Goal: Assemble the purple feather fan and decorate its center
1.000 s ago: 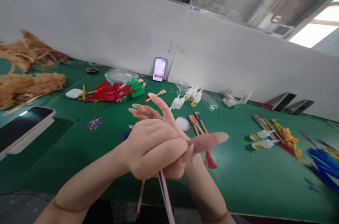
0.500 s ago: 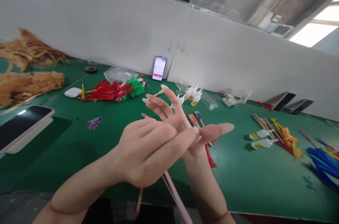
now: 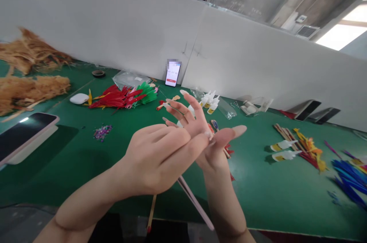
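My left hand (image 3: 160,155) is closed, its back toward me, and its fingertips press against my right palm near the base of the thumb. A pair of pink tweezers (image 3: 196,204) sticks out from under this hand, slanting down to the right. Its other end is hidden behind the fingers. Any small thing at the fingertips is too small to make out. My right hand (image 3: 197,128) faces palm up with thumb and fingers spread. Below my left hand, a wooden stick with a red end (image 3: 151,214) crosses the table edge.
Red and green feathers (image 3: 120,97) and purple glitter (image 3: 102,132) lie on the left. White glue bottles (image 3: 212,104) stand behind my right hand; others (image 3: 283,145) lie right, near blue feathers (image 3: 351,181). A phone (image 3: 172,74) leans on the white partition (image 3: 129,28).
Both hands shift slightly, the right fingers moving a little to the right and uncovering a red-and-wood piece behind them. The tweezers' lower end has risen into view. The left pinch stays against the palm.
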Available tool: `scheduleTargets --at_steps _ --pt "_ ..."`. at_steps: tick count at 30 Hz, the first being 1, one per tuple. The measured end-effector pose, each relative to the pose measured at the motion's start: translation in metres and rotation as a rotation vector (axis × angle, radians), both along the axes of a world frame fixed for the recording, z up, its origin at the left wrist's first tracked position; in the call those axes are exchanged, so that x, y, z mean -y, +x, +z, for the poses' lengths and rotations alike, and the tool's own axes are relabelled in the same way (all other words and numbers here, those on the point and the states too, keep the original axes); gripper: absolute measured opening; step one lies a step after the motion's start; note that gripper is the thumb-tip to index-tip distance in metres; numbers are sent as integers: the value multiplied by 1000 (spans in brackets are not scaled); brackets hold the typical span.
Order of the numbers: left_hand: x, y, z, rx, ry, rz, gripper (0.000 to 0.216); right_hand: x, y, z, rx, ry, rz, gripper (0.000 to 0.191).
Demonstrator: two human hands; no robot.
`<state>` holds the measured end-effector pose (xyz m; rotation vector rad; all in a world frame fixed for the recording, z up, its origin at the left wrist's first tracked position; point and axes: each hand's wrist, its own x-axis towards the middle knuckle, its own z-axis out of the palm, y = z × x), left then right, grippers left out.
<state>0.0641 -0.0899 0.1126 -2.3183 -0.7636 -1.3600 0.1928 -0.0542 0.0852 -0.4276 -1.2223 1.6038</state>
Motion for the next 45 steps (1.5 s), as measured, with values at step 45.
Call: scheduleTargets --at_steps 45 --pt "-18 -83 -26 92 -281 461 15 -11 -4 -11 66 -101 -55 43"
